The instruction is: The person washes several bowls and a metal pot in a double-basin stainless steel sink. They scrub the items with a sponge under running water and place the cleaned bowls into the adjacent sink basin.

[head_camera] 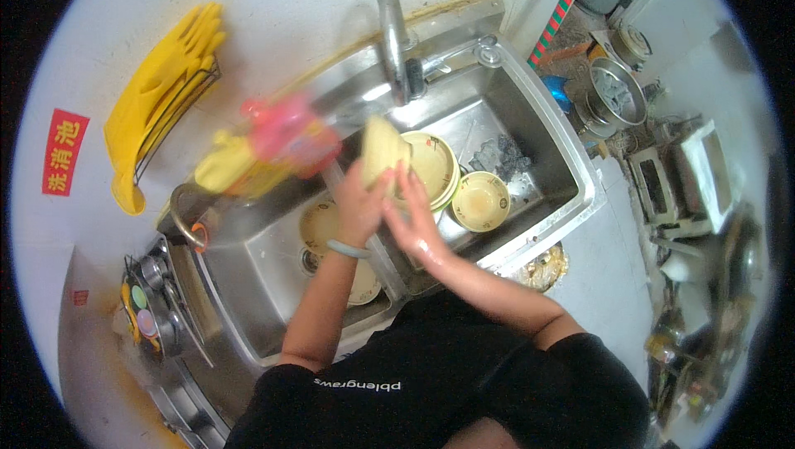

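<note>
My left hand (pixel 359 208) and my right hand (pixel 411 214) both grip a cream-yellow bowl (pixel 382 147), tipped on its side and slightly blurred above the sink divider. A bangle circles my left wrist. Just beyond my right fingers, a stack of cream dishes (pixel 431 163) with printed rims stands in the right basin (pixel 546 144). Beside the stack sits a single patterned bowl (pixel 481 202), its open side up. Under my left forearm, the left basin (pixel 254 269) holds a cream bowl (pixel 318 226) and another dish (pixel 365 285), partly hidden by the arm.
A metal faucet (pixel 392 45) arches over the right basin. Blurred pink (pixel 292 132) and yellow (pixel 239 166) containers stand behind the left basin. Yellow rubber gloves (pixel 164 88) hang on the wall. A hooked metal handle (pixel 186 216) rises at the left rim. Dark scraps (pixel 506 157) lie in the right basin.
</note>
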`<state>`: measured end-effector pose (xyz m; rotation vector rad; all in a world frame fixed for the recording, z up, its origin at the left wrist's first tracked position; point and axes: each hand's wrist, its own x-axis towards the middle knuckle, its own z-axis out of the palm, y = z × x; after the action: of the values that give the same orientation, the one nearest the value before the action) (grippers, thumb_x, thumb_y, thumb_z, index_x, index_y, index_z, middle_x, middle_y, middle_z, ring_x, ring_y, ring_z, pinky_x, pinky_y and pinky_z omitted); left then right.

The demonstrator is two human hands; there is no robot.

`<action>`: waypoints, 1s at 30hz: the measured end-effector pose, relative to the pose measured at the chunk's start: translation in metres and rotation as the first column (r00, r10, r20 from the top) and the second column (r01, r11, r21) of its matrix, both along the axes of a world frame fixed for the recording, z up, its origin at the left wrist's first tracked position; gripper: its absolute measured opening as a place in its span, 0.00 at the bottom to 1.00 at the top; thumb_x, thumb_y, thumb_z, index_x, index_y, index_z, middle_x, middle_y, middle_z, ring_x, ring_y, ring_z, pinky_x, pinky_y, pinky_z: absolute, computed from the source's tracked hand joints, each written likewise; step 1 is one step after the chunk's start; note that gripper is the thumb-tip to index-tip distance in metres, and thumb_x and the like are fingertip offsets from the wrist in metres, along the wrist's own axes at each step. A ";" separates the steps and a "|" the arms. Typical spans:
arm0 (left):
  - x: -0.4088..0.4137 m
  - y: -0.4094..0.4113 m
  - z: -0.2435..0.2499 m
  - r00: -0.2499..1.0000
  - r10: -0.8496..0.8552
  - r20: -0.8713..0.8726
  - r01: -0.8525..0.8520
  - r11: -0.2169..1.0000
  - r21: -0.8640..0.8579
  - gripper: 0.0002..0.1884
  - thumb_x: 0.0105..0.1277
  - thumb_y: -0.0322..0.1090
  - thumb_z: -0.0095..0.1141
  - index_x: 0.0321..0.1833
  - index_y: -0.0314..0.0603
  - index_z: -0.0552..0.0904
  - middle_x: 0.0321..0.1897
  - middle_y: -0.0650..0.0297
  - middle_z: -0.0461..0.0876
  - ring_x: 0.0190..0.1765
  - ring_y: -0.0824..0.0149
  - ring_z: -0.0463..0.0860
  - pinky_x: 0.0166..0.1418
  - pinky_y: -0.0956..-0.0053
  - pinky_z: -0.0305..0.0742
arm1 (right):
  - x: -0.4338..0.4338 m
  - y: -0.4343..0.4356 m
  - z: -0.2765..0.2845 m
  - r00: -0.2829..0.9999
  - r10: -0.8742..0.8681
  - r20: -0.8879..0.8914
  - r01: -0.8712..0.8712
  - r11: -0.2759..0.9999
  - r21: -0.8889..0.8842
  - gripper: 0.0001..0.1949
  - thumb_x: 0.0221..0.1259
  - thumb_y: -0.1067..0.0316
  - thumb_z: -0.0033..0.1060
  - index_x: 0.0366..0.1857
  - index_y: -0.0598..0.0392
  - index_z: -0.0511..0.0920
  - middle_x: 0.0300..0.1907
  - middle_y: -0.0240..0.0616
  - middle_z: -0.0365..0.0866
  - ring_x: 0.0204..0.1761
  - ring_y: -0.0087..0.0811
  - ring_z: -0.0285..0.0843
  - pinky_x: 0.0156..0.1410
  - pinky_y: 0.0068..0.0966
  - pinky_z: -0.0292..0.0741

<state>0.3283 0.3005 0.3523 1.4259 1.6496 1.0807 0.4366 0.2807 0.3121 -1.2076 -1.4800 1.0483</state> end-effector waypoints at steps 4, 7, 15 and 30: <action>-0.016 0.013 -0.005 0.744 0.187 0.641 -0.186 0.980 -0.071 0.18 0.66 0.36 0.48 0.55 0.33 0.71 0.49 0.58 0.76 0.49 0.65 0.76 0.54 0.70 0.71 | 0.025 0.018 -0.031 0.985 0.009 0.172 -0.027 0.994 0.104 0.18 0.55 0.62 0.55 0.51 0.52 0.74 0.60 0.53 0.62 0.62 0.47 0.61 0.66 0.35 0.57; -0.018 0.020 -0.006 0.603 0.172 0.779 -0.104 0.985 -0.137 0.18 0.68 0.37 0.45 0.55 0.31 0.70 0.50 0.58 0.75 0.51 0.64 0.75 0.56 0.70 0.69 | 0.051 0.100 -0.047 0.956 -0.100 0.276 0.099 0.995 0.016 0.16 0.55 0.62 0.53 0.47 0.54 0.75 0.57 0.47 0.68 0.57 0.45 0.66 0.62 0.35 0.63; 0.014 0.051 -0.015 0.492 0.182 0.851 0.026 0.974 -0.223 0.18 0.69 0.37 0.43 0.54 0.29 0.70 0.50 0.57 0.75 0.51 0.64 0.75 0.57 0.70 0.68 | 0.061 0.248 -0.108 0.537 -0.241 0.808 -0.076 0.940 0.331 0.26 0.51 0.69 0.49 0.59 0.55 0.63 0.60 0.44 0.60 0.57 0.39 0.67 0.63 0.37 0.62; 0.031 0.058 -0.018 0.479 0.168 0.862 0.032 0.978 -0.208 0.15 0.69 0.34 0.41 0.51 0.30 0.72 0.47 0.57 0.77 0.46 0.67 0.77 0.53 0.74 0.71 | 0.059 0.115 -0.004 0.963 -0.213 0.163 0.176 0.961 0.214 0.14 0.61 0.63 0.46 0.45 0.57 0.78 0.44 0.48 0.78 0.47 0.45 0.75 0.52 0.35 0.71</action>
<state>0.3595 0.3584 0.3340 0.4491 0.9731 1.3298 0.4958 0.3956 0.3086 -1.3042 -1.5300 0.6546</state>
